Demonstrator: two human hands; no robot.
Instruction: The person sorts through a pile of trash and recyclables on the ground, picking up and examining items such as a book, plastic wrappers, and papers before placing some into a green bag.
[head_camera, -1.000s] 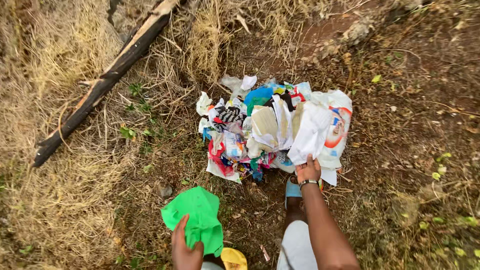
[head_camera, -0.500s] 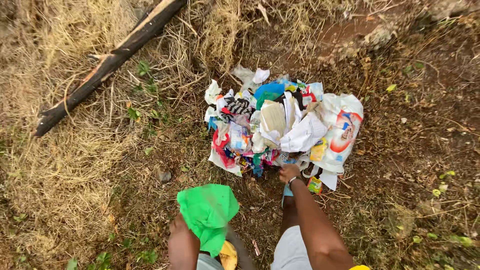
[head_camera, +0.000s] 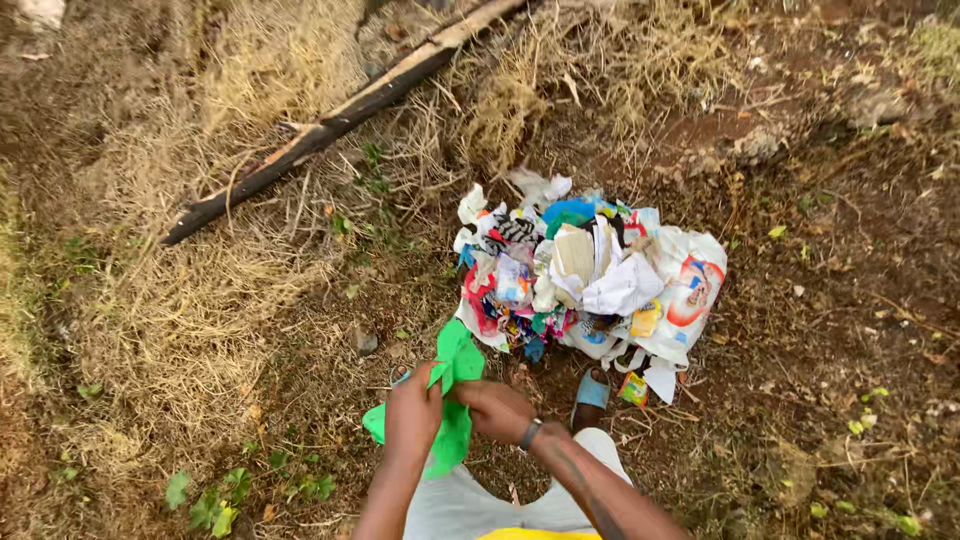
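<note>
Your right hand (head_camera: 497, 408) has left the litter pile (head_camera: 590, 280) and joined your left hand (head_camera: 415, 415); both sets of fingers now grip the green bag (head_camera: 455, 375), just short of that pile.

Left hand (head_camera: 414, 412) and right hand (head_camera: 497, 409) close together, fingers curled shut, forearms converging.

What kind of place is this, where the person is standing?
Probably an outdoor patch of rough ground, perhaps a field edge or yard. Dry grass covers bare soil, a charred branch lies there, and a pile of litter sits on the dirt.
</note>
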